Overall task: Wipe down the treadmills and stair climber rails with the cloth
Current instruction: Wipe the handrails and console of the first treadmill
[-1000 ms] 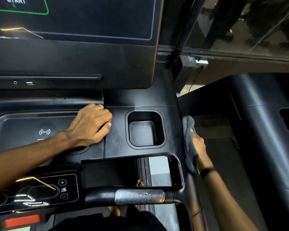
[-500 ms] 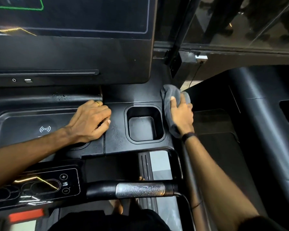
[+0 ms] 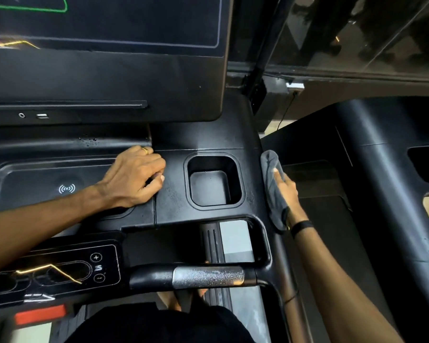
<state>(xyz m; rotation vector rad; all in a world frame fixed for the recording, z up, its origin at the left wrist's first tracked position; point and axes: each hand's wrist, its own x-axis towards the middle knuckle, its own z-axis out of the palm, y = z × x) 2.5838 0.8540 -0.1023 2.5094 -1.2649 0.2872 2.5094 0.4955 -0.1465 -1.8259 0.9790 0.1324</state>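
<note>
Nearest, at the bottom edge of the view, a handlebar (image 3: 208, 277) with a silvery sensor sleeve crosses the treadmill console (image 3: 174, 194), and left of it sits a glossy control panel (image 3: 60, 271) with plus and minus buttons. Both bare forearms reach forward over this bar.

The left arm comes in from the lower left, angled toward the middle of the console. The left hand (image 3: 134, 177) lies palm down on the console's flat top, just left of the square cup recess (image 3: 213, 181); its fingers are curled loosely under with the thumb tucked along the seam, so its grip is slack and encloses nothing. A ring (image 3: 145, 150) shows on one finger.

The right arm runs up from the lower right corner, a dark band (image 3: 301, 227) at the wrist. The right hand (image 3: 286, 191) is turned on its side against the console's outer right edge, fingers straight and pressing the grey cloth (image 3: 273, 189) flat to that side wall. The cloth hangs between palm and plastic, its top fold rising above the fingertips and its tail trailing down to the wrist.

Farther off, the dark screen (image 3: 104, 58) stands above the console's far edge. To the right lies a neighbouring treadmill (image 3: 372, 169).
</note>
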